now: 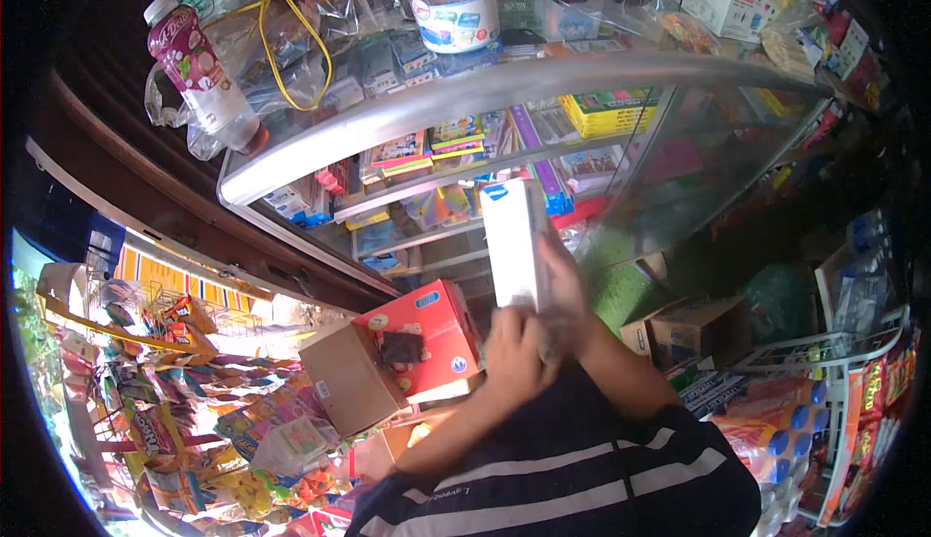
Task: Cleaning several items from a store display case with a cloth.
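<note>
A long white cardboard box [511,242] with a blue mark at its far end is held up in front of my body. Along the box's right side, my right hand [566,282] grips it, blurred by motion. My left hand [518,348] is curled around the near end of the box, and its fingertips are partly hidden. Just beyond the box stands a glass display case [444,119] with a metal rim. Stacked notebooks [607,112] and small packages show through its glass.
Left of my hands sit a red box [429,333] bearing a dark wallet-like item [401,349] and a brown cardboard box [353,381]. A drink bottle [200,75] and a clear plastic jar [451,10] stand on the case. Snack packets [156,428] hang left; capped bottles [782,421] are right.
</note>
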Motion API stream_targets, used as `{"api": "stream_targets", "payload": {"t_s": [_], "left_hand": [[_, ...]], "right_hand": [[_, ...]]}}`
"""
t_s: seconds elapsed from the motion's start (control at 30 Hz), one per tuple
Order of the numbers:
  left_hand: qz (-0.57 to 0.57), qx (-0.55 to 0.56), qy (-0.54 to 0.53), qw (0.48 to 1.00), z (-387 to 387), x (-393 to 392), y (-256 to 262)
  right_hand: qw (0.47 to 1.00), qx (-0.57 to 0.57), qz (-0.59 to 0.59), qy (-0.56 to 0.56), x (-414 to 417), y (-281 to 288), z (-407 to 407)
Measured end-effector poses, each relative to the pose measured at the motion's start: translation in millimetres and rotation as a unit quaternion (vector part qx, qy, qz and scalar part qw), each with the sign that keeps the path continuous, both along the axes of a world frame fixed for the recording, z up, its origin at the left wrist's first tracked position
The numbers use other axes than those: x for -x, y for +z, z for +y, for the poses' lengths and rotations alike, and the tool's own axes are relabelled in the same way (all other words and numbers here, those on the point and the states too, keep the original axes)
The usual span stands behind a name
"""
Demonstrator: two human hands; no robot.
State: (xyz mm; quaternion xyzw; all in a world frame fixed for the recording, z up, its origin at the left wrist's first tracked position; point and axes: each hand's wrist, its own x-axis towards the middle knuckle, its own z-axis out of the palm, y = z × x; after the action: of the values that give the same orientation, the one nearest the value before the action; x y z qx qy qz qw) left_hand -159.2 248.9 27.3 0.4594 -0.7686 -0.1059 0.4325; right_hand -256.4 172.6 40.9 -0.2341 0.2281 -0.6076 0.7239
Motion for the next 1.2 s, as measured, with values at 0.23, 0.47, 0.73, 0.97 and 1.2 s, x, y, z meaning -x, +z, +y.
{"api": "stream_targets", "payload": {"t_s": [0.23,0.47,0.73,0.97,1.2], "left_hand": [[0.291,-0.175,-0.003,0.941,-22,-23,-30],[0.447,-0.244,0.023,0.860,-65,-46,-36],[0.697,-0.341,-0.027,0.630,-169,-95,24],[0.703,-0.286,-0.051,0.648,-255,-127,30],[0.715,-0.317,-0.291,0.551,-309,-138,15]], "right_hand": [[0.965,0.056,0.203,-0.154,-10,-22,-31],[0.888,0.229,0.398,-0.019,-30,-18,-22],[0.918,0.185,0.347,0.048,11,-19,-55],[0.938,0.103,0.326,0.052,48,-34,-71],[0.932,0.095,0.346,0.052,62,-38,-89]]}}
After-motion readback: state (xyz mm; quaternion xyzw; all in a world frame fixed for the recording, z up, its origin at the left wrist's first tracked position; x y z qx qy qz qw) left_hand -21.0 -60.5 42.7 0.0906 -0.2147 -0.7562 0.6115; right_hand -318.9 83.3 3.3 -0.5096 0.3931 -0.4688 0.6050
